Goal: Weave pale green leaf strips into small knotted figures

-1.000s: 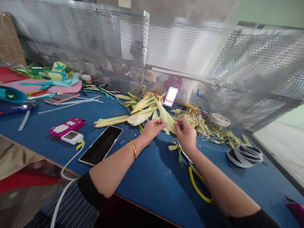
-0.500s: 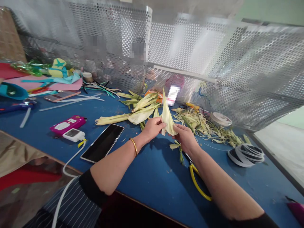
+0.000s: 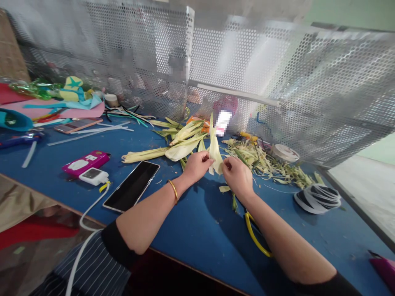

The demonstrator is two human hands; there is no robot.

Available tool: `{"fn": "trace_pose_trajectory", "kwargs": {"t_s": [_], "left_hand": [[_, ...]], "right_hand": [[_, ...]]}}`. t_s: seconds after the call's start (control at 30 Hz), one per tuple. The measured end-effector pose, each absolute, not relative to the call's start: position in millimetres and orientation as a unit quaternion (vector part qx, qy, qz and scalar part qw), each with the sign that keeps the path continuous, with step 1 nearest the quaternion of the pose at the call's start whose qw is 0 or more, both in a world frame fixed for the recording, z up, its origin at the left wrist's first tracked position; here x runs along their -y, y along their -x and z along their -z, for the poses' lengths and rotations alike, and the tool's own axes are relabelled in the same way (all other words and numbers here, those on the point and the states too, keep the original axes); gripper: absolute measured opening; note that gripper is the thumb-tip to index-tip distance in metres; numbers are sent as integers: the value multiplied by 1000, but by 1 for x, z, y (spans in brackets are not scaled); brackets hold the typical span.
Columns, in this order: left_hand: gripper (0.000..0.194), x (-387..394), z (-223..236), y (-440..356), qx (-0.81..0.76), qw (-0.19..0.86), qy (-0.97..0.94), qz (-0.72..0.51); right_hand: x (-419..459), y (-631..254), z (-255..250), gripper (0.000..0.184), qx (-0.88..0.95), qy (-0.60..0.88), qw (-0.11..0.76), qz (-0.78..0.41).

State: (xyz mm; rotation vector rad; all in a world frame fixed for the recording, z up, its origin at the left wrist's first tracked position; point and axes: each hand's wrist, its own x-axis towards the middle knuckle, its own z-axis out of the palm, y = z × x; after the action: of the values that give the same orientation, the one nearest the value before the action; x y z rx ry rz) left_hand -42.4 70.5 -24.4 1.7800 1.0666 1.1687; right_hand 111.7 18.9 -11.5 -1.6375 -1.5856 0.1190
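Observation:
A pale corn husk [image 3: 215, 150] stands upright between my two hands, its pointed tip up. My left hand [image 3: 197, 166] pinches its lower left edge between thumb and fingers. At its lower right edge, my right hand [image 3: 239, 176] has thumb and fingertips closed on the husk. Behind my left hand lies a bunch of corn husks [image 3: 185, 144] with long stalks. Yellow-handled pliers or scissors [image 3: 254, 236] lie under my right forearm, partly hidden. A small husk scrap [image 3: 224, 189] rests just below my right hand.
A dark-screened phone [image 3: 132, 187] and a magenta device [image 3: 86, 163] with a white cable lie left. Husk shreds [image 3: 262, 158] are heaped at the right, near a coil of white strip [image 3: 317, 199]. A perforated metal screen [image 3: 240, 61] borders the blue table's back.
My right hand has turned, its back now more towards me and its fingers curled at the husk's edge. My left hand keeps its pinch. The view has shifted slightly.

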Motion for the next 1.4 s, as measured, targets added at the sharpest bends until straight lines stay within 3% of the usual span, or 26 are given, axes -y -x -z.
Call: {"fn": "trace_pose_trajectory", "kwargs": {"t_s": [0.13, 0.27, 0.43, 0.6, 0.67, 0.73, 0.8, 0.87, 1.0, 1.13, 1.23, 1.33, 1.4], "left_hand": [[18, -75, 26, 44, -451, 380, -664, -459], [21, -78, 31, 42, -465, 406, -630, -471], [22, -85, 31, 48, -487, 368, -645, -460], [8, -90, 16, 65, -589, 200, -648, -440], [29, -83, 10, 63, -578, 121, -613, -525], [35, -70, 6, 52, -514, 174, -629, -556], [29, -56, 7, 37, -463, 341, -647, -501], [24, -44, 11, 23, -441, 441, -647, -439], [28, -43, 20, 12, -489, 383, -639, -454], [30, -61, 20, 20, -513, 377, -600, -485], [26, -67, 17, 22, -536, 398, -562, -489], [28, -60, 16, 12, -533, 411, -557, -486], [29, -49, 15, 0, -517, 441, -556, -478]], "right_hand": [[-28, -119, 17, 17, 515, 606, 536, -283], [-28, -126, 18, 25, 478, 578, 554, -361], [-25, -127, 19, 28, 462, 570, 565, -377], [-21, -132, 23, 23, 469, 586, 574, -326], [-15, -133, 22, 22, 496, 606, 554, -285], [-6, -131, 20, 22, 532, 621, 520, -246], [4, -128, 18, 21, 570, 618, 491, -227], [13, -123, 17, 19, 607, 610, 464, -210], [20, -122, 22, 15, 629, 617, 422, -216], [16, -147, 25, 15, 543, 624, 482, -290], [14, -177, 22, 24, 496, 651, 525, -233], [19, -193, 16, 34, 502, 685, 522, -84], [24, -189, 14, 37, 538, 669, 500, -113]]}}
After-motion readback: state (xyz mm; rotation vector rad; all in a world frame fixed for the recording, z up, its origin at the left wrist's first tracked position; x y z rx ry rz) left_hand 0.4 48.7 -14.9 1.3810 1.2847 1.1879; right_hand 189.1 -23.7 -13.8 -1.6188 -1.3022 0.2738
